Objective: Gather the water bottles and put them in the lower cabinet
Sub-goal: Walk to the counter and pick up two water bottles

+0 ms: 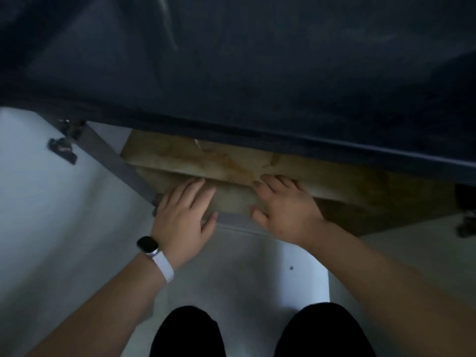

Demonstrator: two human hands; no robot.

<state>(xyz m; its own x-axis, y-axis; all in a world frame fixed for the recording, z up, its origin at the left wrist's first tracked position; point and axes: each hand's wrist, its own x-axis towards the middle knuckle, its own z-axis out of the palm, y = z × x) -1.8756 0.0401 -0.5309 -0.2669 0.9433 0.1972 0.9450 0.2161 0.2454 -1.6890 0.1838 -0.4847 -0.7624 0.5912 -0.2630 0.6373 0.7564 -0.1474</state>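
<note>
The lower cabinet (334, 186) stands open below a dark countertop, and its floor is lined with tan, marbled paper. My left hand (184, 215), with a watch on a white strap at the wrist, lies flat with straight fingers on the front edge of the lining. My right hand (283, 204) lies flat beside it, fingers spread over a fold in the paper. Neither hand holds anything. No water bottle is in view.
The dark countertop (231, 60) overhangs the cabinet and fills the top half of the view. The open left door (38, 202) is white, with dark hinges (64, 148). Another hinge (466, 222) shows at the right edge. My knees (257, 333) sit over a pale floor.
</note>
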